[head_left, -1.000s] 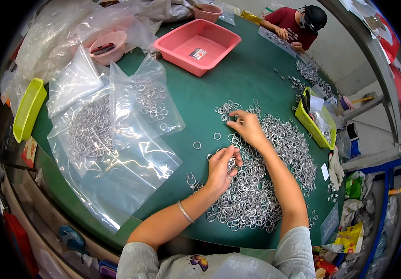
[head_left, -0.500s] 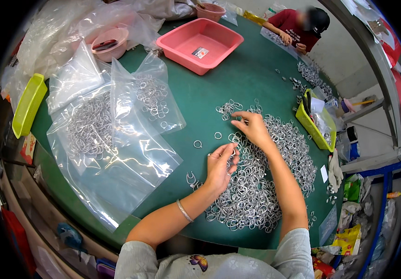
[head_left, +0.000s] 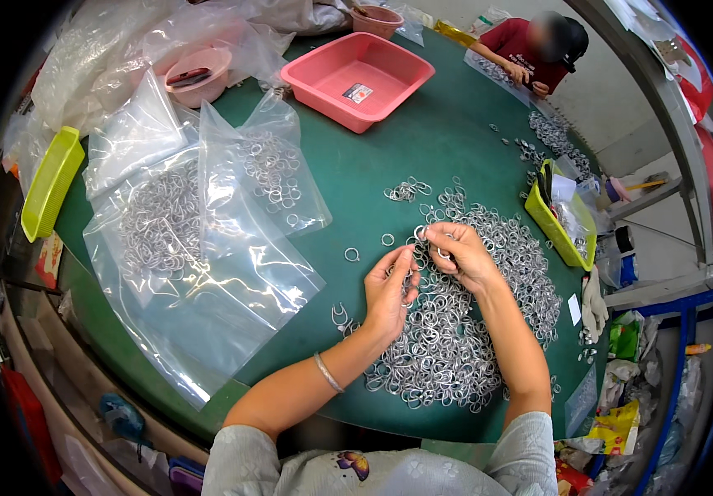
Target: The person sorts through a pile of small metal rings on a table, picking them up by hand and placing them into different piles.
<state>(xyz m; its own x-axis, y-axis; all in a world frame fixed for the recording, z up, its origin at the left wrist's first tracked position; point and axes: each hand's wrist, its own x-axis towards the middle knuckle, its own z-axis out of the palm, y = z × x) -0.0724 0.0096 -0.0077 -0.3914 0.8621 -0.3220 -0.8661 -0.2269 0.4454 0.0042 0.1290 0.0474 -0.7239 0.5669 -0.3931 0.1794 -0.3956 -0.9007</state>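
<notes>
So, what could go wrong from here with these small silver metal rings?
A small silver metal ring in the right hand might slip into the large pile of rings below and get lost. The little cluster of silver rings lies near that pile; a hand could sweep it in.

Shiny silver-grey round metal rings (head_left: 447, 347), many, loose in a broad heap on the green tabletop (head_left: 356, 174), overlapping at all angles. Small cluster of rings (head_left: 407, 192) just beyond the heap. Two single rings left of it, apart: near ring (head_left: 351, 261), far ring (head_left: 388, 245), both flat. One raised silver ring (head_left: 420, 240) at right hand (head_left: 466, 258) fingertips, off the tabletop.
</notes>
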